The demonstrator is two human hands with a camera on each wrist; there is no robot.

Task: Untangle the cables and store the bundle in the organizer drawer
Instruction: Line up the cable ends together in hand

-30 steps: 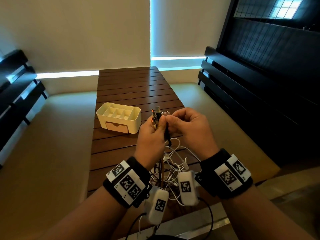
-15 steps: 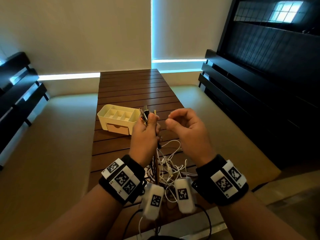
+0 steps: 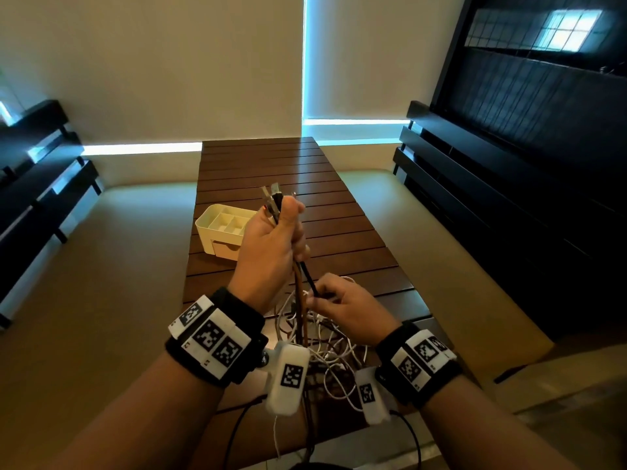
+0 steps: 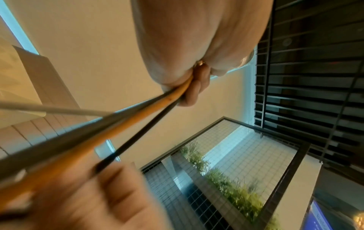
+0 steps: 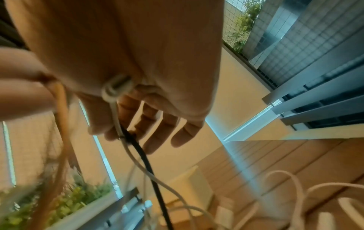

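Note:
My left hand point(image 3: 288, 225) is raised above the table and grips a bundle of cable ends point(image 3: 273, 198), connectors sticking up out of the fist. Orange, grey and black cables point(image 4: 173, 95) run down from it. Below it, my right hand point(image 3: 319, 296) pinches the black cable point(image 5: 141, 154) between thumb and forefinger, with a white cable point(image 5: 130, 154) beside it; its other fingers are spread. A tangle of white and brown cables point(image 3: 325, 354) lies on the table's near end. The cream organizer point(image 3: 217, 228) stands left of my left hand, its drawer point(image 3: 225, 249) closed.
The slatted wooden table point(image 3: 339, 212) stretches away from me toward a pale wall. Black slatted benches stand on the left point(image 3: 40, 184) and on the right point(image 3: 475, 198). Cream seat cushions flank the table.
My left hand has risen with the cable ends. My right hand left the top of the bundle, dropped below the left hand and took hold of the black cable.

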